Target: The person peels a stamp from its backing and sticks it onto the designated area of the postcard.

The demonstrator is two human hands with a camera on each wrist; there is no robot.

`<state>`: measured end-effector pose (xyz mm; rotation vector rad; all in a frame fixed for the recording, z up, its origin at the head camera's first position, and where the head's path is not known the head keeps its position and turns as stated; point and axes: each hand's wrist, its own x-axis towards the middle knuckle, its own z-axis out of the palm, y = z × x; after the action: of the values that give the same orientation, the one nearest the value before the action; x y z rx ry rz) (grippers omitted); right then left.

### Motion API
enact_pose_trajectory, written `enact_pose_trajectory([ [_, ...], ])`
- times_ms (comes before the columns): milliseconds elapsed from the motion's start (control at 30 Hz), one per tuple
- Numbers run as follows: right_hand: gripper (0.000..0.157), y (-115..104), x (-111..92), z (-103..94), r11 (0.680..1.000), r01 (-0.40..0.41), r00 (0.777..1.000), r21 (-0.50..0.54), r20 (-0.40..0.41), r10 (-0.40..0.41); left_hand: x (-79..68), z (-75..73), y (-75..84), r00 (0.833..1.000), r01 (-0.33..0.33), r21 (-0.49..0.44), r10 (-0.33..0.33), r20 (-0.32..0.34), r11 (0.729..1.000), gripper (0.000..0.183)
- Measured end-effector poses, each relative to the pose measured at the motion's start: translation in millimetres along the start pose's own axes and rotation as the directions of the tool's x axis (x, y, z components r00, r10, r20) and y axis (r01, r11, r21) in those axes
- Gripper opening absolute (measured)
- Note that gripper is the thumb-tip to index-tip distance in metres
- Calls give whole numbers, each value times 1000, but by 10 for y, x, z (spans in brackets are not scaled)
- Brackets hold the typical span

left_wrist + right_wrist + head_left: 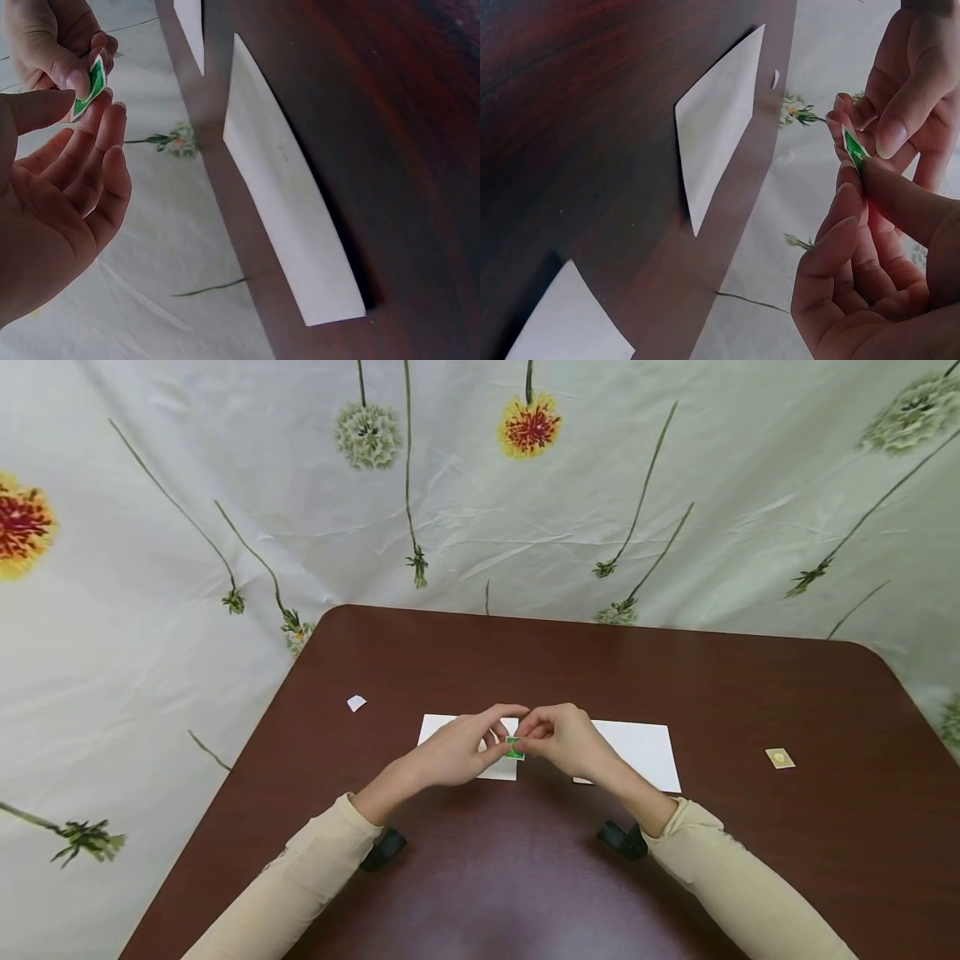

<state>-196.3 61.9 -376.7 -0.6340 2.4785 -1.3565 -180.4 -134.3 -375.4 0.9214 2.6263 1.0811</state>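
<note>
The small sticker (pixel 514 748) is bright green with a white edge. Both envelopes, the left one (pixel 450 732) and the right one (pixel 641 752), are plain white, as is the paper scrap (pixel 356 702). The table (pixel 675 685) is dark reddish-brown with a faint wood grain. A small square piece (pixel 780 758) is tan with a yellow centre. The backdrop cloth (pixel 150 610) is off-white, printed with green stems and yellow-red and pale green flowers. The sleeves (pixel 300 877) are cream.

Green slip (pixel 514 749) mostly behind fingertips (pixel 525 739)
</note>
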Motion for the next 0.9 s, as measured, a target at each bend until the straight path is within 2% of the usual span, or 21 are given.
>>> enact_pose_trajectory([
  [133,6,55,52,33,1000,-6,1000,2,8,6,-35,11,-68,1000,7,-14,-7,-1,1000,46],
  [300,7,116,120,56,999,-31,1000,-18,-2,31,-127,11,-136,999,34,90,-31,-37,995,48],
  [467,7,153,214,51,995,-92,996,-48,-22,91,-277,-20,-257,993,114,250,-108,-37,961,52],
  [633,7,190,326,49,987,-143,990,-70,-21,142,-408,-73,-390,987,140,343,-159,27,929,61],
  [767,9,212,415,63,981,-180,984,-78,-11,180,-480,-101,-454,961,192,350,-248,122,917,68],
  [900,9,209,506,93,971,-230,973,-67,11,231,-516,-116,-479,911,270,355,-357,206,895,73],
])
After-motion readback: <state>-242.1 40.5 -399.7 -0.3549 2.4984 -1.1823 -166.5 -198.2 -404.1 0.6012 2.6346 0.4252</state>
